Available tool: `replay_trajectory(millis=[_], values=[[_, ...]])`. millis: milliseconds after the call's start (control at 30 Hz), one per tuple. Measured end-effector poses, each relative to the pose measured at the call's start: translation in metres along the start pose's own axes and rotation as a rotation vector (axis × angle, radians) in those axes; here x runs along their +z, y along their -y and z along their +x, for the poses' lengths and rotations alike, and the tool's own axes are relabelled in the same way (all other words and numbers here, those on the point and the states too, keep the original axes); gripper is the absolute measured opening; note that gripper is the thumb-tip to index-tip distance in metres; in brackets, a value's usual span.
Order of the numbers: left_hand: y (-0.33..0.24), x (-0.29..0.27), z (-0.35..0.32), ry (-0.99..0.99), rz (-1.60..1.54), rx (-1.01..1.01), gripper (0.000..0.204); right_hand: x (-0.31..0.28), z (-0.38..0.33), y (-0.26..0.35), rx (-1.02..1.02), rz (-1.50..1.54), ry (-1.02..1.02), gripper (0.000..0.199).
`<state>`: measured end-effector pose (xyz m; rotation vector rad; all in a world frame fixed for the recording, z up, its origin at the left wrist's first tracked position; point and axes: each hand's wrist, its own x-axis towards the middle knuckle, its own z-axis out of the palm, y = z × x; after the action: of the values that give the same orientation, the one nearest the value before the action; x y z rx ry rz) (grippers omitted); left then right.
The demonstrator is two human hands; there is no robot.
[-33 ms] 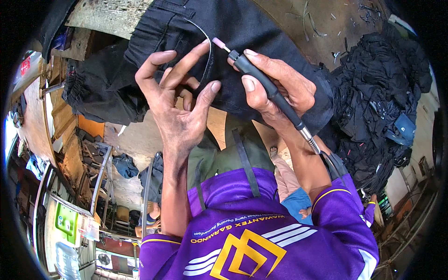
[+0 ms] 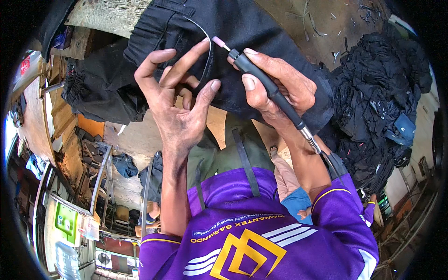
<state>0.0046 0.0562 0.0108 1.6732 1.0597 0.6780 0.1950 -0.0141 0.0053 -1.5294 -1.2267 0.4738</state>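
Note:
A black garment (image 2: 261, 28), trousers or shorts with a gathered waistband, lies spread in front of me. A curved pocket edge (image 2: 210, 56) on it shows a pale, worn-looking line. My left hand (image 2: 179, 100) rests on the cloth inside that curve, fingers bent and apart. Its index fingertip touches the pale edge, while the thumb lies near the curve's lower end. In my right hand (image 2: 284, 88) is a black rotary grinder handpiece (image 2: 268, 81), held like a pen. Its pink grinding tip (image 2: 218, 41) points at the edge close to my left index fingertip; contact cannot be made out.
A large heap of black garments (image 2: 373, 98) lies on the right. More black cloth (image 2: 105, 84) bunches at the left by a worn wooden board (image 2: 105, 17). The handpiece's flexible shaft (image 2: 310, 140) runs back along my right forearm. Another person's hand (image 2: 304, 213) shows beyond my right side.

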Motion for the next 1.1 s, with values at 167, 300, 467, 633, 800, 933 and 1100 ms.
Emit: replay_trajectory(millis=[167,300,467,633,800,933,1100], values=[[-0.002,0.005,-0.005,-0.089,-0.219,-0.102,0.074,-0.004,-0.002,0.002,-0.002,-0.011,0.013,0.028],[0.008,0.003,0.003,-0.072,-0.202,-0.086,0.081,0.002,0.002,-0.006,-0.027,-0.021,0.025,0.027],[0.013,0.002,0.002,-0.073,-0.193,-0.092,0.084,0.003,0.002,-0.009,-0.050,0.020,0.031,0.026],[0.008,0.005,-0.001,-0.096,-0.218,-0.097,0.083,-0.008,0.001,-0.005,-0.071,0.032,0.178,0.027],[0.010,0.004,-0.001,-0.100,-0.236,-0.101,0.086,0.002,0.003,-0.014,-0.177,-0.015,0.052,0.025],[0.015,0.007,-0.007,-0.103,-0.233,-0.093,0.087,0.002,0.001,-0.017,-0.155,0.090,0.065,0.022],[-0.019,-0.012,-0.004,-0.207,0.218,0.077,0.094,-0.029,-0.020,0.003,0.158,0.241,-0.050,0.028]])
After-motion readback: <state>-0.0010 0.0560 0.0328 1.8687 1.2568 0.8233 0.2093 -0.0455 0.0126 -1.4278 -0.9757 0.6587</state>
